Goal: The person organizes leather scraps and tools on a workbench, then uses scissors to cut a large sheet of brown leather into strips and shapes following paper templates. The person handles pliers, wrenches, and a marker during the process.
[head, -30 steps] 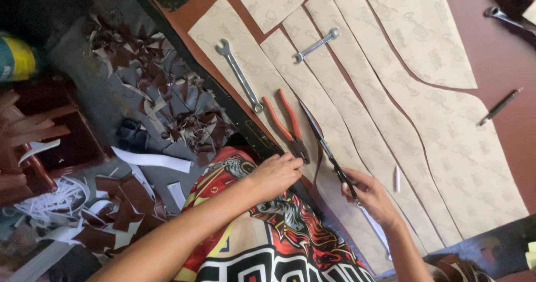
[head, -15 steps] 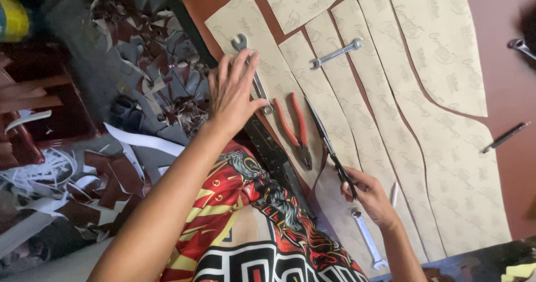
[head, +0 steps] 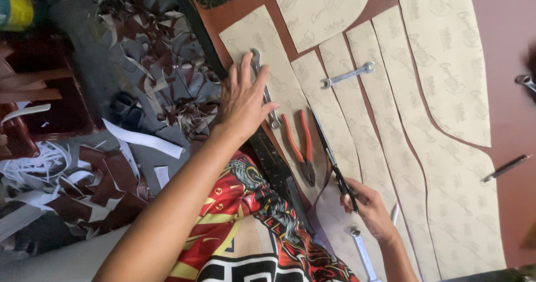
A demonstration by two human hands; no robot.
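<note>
Nearest the camera: a red, black and white patterned garment [head: 251,232] over the person's lap, at the bottom edge of the view.

Right hand [head: 369,209], low and right of centre, has its fingers clamped on the handles of black scissors [head: 334,162]. The blades lie close together and point up-left across a tan pattern piece. Just below this hand a steel wrench [head: 362,251] lies on the paper.

Just left of the scissors: red-handled pliers [head: 298,142], flat, jaws toward the person.

Left hand [head: 243,100] reaches forward over the table edge, fingers spread apart and flat, palm down. The fingers rest on a long wrench [head: 264,89] and the tan pattern piece [head: 251,42] under it. Nothing is gripped.

Beyond that, several more tan paper pattern pieces [head: 446,92] lie side by side on brown sheet material [head: 508,64] covering the table. A second wrench [head: 347,75] lies on 1 of the middle strips. A dark pen-like tool [head: 505,168] lies at the right, well apart from both hands.

To the left of the table: a heap of brown and grey offcuts [head: 156,64], white strips [head: 142,139], and a dark red box [head: 44,98].
</note>
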